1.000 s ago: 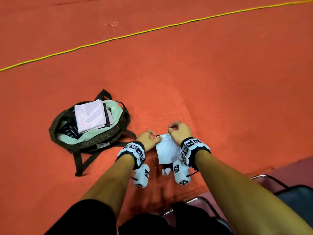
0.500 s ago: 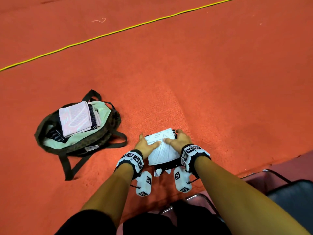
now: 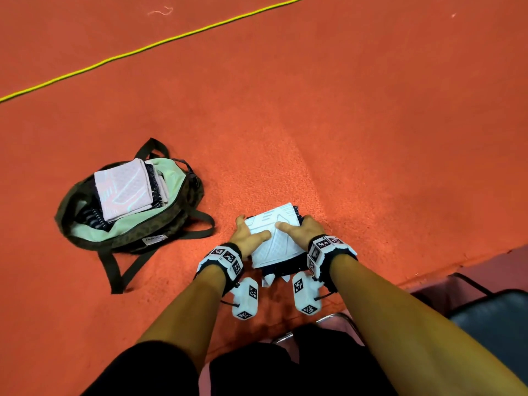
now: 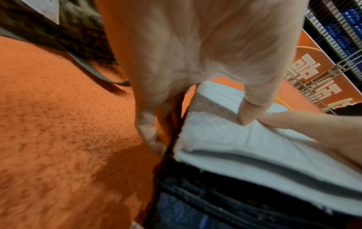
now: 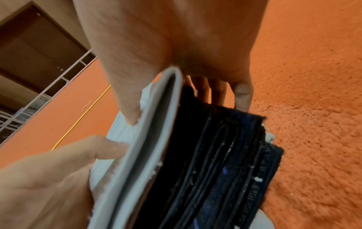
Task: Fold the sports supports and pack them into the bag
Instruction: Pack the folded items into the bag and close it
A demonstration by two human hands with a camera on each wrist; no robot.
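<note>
A folded white sports support (image 3: pixel 275 238) lies on top of a stack of dark folded supports (image 5: pixel 225 155), low over the red carpet in front of me. My left hand (image 3: pixel 247 237) grips the stack's left side, thumb pressed on the white top (image 4: pixel 225 136). From the right, my right hand (image 3: pixel 300 230) grips it with its thumb on top and its fingers down the dark side. At the left, the open green bag (image 3: pixel 128 224) lies on the carpet, with a folded pink support (image 3: pixel 123 190) on top of other folded ones inside it.
The bag's dark straps (image 3: pixel 114 270) trail over the carpet towards me. A yellow cord (image 3: pixel 143 48) crosses the floor far ahead. A chair with a metal frame and dark seat (image 3: pixel 491 310) stands at the lower right.
A second ago both hands pinched the white support by its upper edge. It now lies folded flat on the dark stack, and the hands have moved to the stack's sides, thumbs on top.
</note>
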